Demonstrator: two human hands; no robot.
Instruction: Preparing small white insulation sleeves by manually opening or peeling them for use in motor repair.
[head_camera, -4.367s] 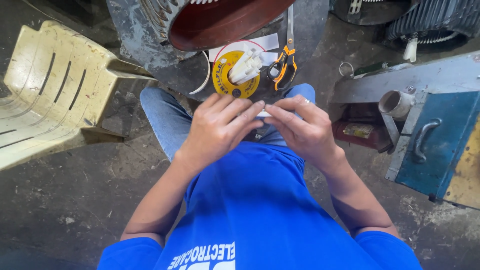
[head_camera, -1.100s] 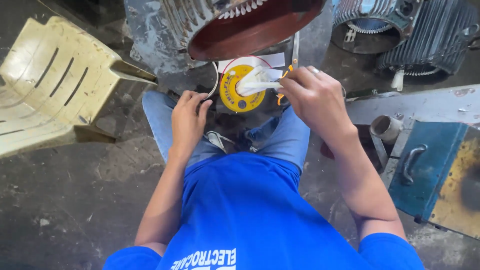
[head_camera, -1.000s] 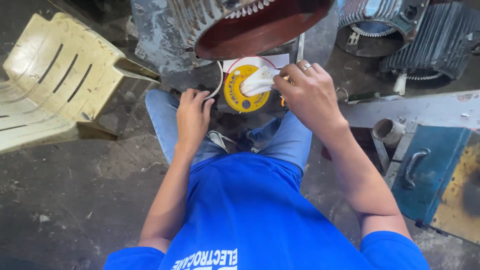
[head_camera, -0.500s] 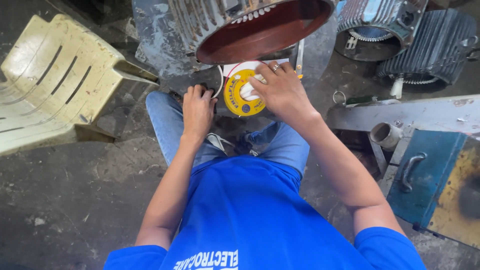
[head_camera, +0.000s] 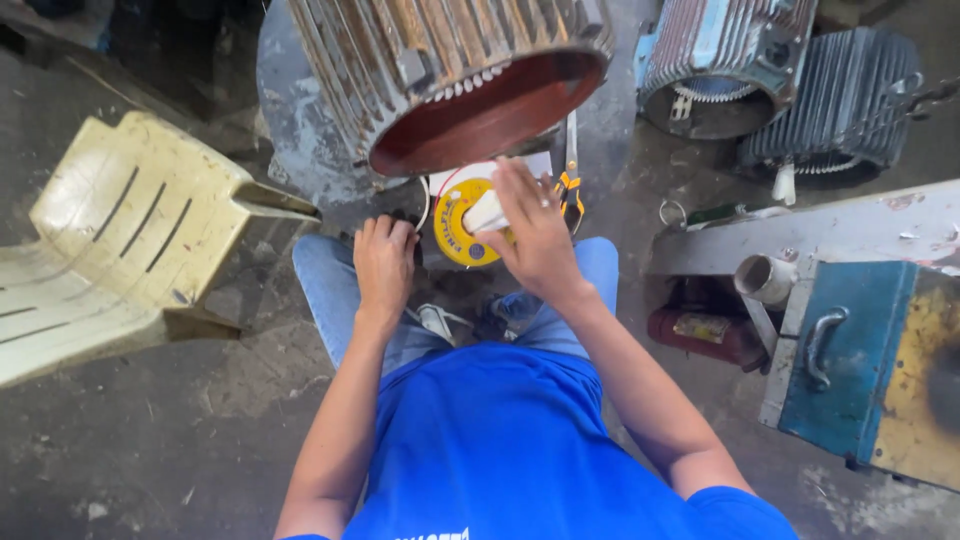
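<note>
Head view: since a second ago the right hand has come down from above the yellow reel and now lies over it at upper centre of the frame, so the work has passed from reaching to gripping. Its fingers curl around a white strip on the reel; whether they pinch it or only press on it is hard to tell. The right forearm runs up from lower right, wrist bent slightly inward. The left hand has stayed on the left knee, fingers curled loosely, holding nothing visible. The reel sits on the floor just below the ribbed motor housing, with orange-handled pliers just right of it.
</note>
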